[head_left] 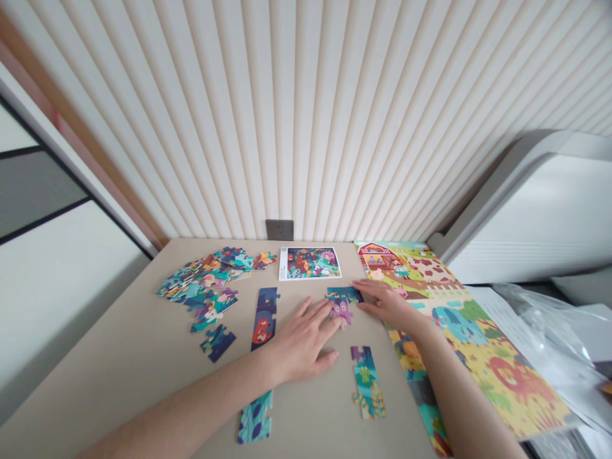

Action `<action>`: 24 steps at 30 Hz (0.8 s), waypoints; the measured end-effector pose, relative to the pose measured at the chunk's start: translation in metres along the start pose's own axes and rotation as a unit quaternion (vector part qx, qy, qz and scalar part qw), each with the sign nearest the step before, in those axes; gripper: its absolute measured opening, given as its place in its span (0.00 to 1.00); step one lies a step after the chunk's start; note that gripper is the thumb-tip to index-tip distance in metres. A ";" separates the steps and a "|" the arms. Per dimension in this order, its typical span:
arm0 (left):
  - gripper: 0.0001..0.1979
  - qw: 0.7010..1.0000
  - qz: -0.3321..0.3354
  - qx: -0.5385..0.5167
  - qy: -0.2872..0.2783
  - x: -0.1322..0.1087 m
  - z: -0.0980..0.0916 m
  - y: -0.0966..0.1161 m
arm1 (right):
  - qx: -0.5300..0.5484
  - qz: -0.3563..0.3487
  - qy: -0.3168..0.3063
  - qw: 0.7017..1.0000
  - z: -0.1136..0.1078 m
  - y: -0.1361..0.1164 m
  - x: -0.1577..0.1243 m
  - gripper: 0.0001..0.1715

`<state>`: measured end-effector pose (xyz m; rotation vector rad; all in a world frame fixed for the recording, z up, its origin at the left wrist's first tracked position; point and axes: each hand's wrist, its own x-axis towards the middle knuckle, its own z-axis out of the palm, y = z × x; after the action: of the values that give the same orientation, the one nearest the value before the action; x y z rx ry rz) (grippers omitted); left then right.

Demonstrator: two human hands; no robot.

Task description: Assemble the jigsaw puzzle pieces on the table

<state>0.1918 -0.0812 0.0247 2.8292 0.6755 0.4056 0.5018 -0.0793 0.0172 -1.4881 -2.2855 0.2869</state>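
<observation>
"Where is the piece between your hands?"

"The small dark-blue and purple cardboard puzzle section, with a big-eyed purple creature point(342, 311), lies flat on the beige tabletop point(306, 427). It sits just beyond your left hand point(308, 338), to its right, and just left of your right hand point(382, 299). Its dark-blue band runs side to side; the purple part juts back toward you. Both hands are at its edges, so neither is clearly nearer."

"How do you have them set?"

"Your left is palm down, fingers loosely spread, fingertips on the purple part's left side, gripping nothing. Your right has fingers stretched to the band's right end; I cannot tell whether you pinch it or only touch it."

"And the teal puzzle strip with a green frog and yellow leaves point(367, 382)?"

"Nearer you, apart from both hands, its long axis pointing roughly away from you."

"Any writing?"

"The white-bordered picture card point(310, 263) by the wall has small marks on its left margin, too small to read. You have no legible brand anywhere."
</observation>
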 end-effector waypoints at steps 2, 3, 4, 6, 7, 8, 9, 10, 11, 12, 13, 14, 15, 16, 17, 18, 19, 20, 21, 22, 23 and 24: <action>0.31 1.000 0.000 -0.002 0.003 0.003 -0.001 0.000 | 0.000 -0.004 -0.001 1.000 0.003 -0.001 0.001 0.26; 0.33 1.000 0.000 -0.002 0.005 0.004 0.000 0.000 | -0.002 -0.003 -0.001 1.000 0.004 -0.001 0.002 0.25; 0.34 1.000 0.000 -0.002 0.008 0.005 0.000 0.000 | -0.005 -0.002 0.000 1.000 0.004 -0.001 0.002 0.24; 0.34 1.000 0.000 0.001 0.011 0.005 0.001 0.000 | -0.014 0.008 0.005 1.000 0.003 -0.001 0.001 0.24; 0.34 1.000 0.000 0.003 0.013 0.005 0.001 0.001 | -0.022 0.016 0.008 1.000 0.001 0.000 0.000 0.25; 0.34 1.000 -0.001 0.006 0.013 0.005 0.001 0.001 | -0.030 0.024 0.010 0.999 0.000 0.000 -0.001 0.25; 0.33 1.000 -0.002 0.007 0.013 0.005 0.001 0.001 | -0.038 0.031 0.013 0.999 -0.002 0.001 -0.001 0.25; 0.32 1.000 -0.003 0.008 0.013 0.005 0.001 0.002 | -0.044 0.034 0.014 0.998 -0.003 0.001 -0.002 0.25; 0.31 1.000 -0.004 0.009 0.014 0.005 0.000 0.002 | -0.049 0.031 0.013 0.998 -0.004 0.000 -0.002 0.24; 0.30 1.000 -0.005 0.009 0.013 0.005 0.000 0.002 | -0.052 0.020 0.009 0.998 -0.003 0.000 -0.002 0.23; 0.29 1.000 -0.005 0.010 0.013 0.005 -0.001 0.003 | -0.054 0.005 0.003 0.999 -0.002 -0.001 -0.001 0.22; 0.29 1.000 -0.005 0.009 0.011 0.005 -0.001 0.003 | -0.057 -0.011 -0.003 0.998 0.000 -0.003 0.000 0.21; 0.29 1.000 -0.005 0.009 0.010 0.005 -0.001 0.003 | -0.062 -0.023 -0.008 0.998 0.002 -0.004 0.001 0.20; 0.29 1.000 -0.005 0.008 0.009 0.005 -0.001 0.003 | -0.068 -0.031 -0.012 0.997 0.004 -0.006 0.003 0.19; 0.29 1.000 -0.005 0.007 0.009 0.005 -0.001 0.002 | -0.075 -0.033 -0.012 0.997 0.005 -0.007 0.004 0.19; 0.29 1.000 -0.005 0.006 0.009 0.005 0.000 0.002 | -0.081 -0.032 -0.009 0.996 0.006 -0.009 0.004 0.18; 0.29 1.000 -0.006 0.004 0.009 0.004 0.000 0.002 | -0.088 -0.030 -0.007 0.996 0.006 -0.011 0.005 0.18; 0.29 1.000 -0.006 0.003 0.009 0.004 0.000 0.002 | -0.093 -0.029 -0.008 0.995 0.005 -0.013 0.005 0.18; 0.29 1.000 -0.005 0.003 0.010 0.004 0.001 0.002 | -0.099 -0.028 -0.010 0.995 0.003 -0.015 0.005 0.18; 0.29 1.000 -0.006 0.003 0.010 0.005 0.001 0.002 | -0.103 -0.028 -0.012 0.994 0.001 -0.017 0.005 0.18; 0.29 1.000 -0.006 0.003 0.010 0.005 0.001 0.002 | -0.105 -0.028 -0.015 0.994 -0.001 -0.019 0.005 0.17; 0.29 1.000 -0.008 0.004 0.010 0.005 0.001 0.002 | -0.106 -0.028 -0.019 0.994 -0.002 -0.022 0.004 0.17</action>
<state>0.1970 -0.0811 0.0257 2.8292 0.7036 0.4316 0.4833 -0.0843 0.0283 -1.5258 -2.4468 0.0564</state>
